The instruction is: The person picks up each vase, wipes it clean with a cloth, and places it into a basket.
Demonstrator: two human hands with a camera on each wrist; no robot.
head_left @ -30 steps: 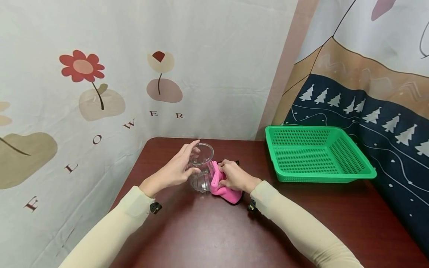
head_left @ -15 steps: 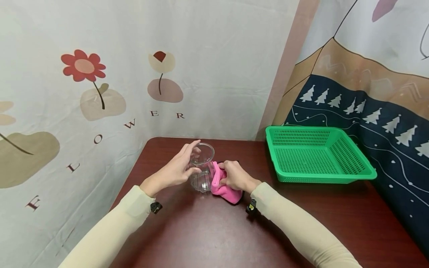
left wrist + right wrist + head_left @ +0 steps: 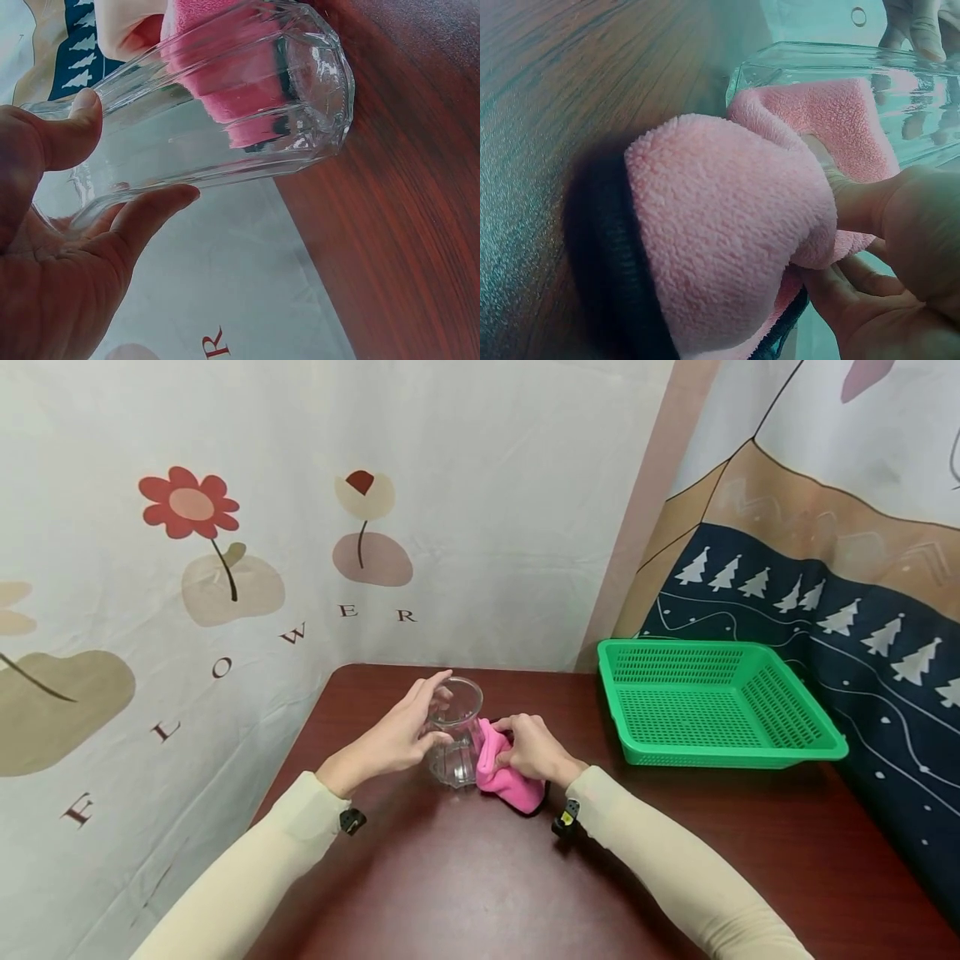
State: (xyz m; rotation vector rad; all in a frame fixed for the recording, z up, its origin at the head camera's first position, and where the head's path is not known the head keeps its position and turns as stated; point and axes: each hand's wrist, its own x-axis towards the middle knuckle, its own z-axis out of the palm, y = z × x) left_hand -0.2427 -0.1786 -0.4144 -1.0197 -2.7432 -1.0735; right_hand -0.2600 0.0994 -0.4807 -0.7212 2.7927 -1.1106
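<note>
A clear glass vase (image 3: 454,762) with a flared rim and faceted lower part stands upright on the table. My left hand (image 3: 392,739) holds its upper left side, thumb and fingers spread around it below the rim; the left wrist view shows the thumb (image 3: 82,127) on one side of the glass. In my right hand (image 3: 534,748) is a pink fleecy cloth (image 3: 513,787) with dark edging, bunched up and pinched between thumb and fingers. The cloth lies against the vase's right side, visible through the glass (image 3: 150,150) in the left wrist view. Some right fingertips are hidden by the cloth (image 3: 720,232).
A green plastic basket (image 3: 633,745) with perforated walls stands on the right of the dark reddish-brown table (image 3: 480,877). Behind the table hangs a pale printed curtain (image 3: 495,527); a navy patterned one (image 3: 862,693) hangs at the right.
My right hand and the cloth have shifted very slightly to the right. The left hand keeps its hold, and the vase stays in place; the head view moves a little.
</note>
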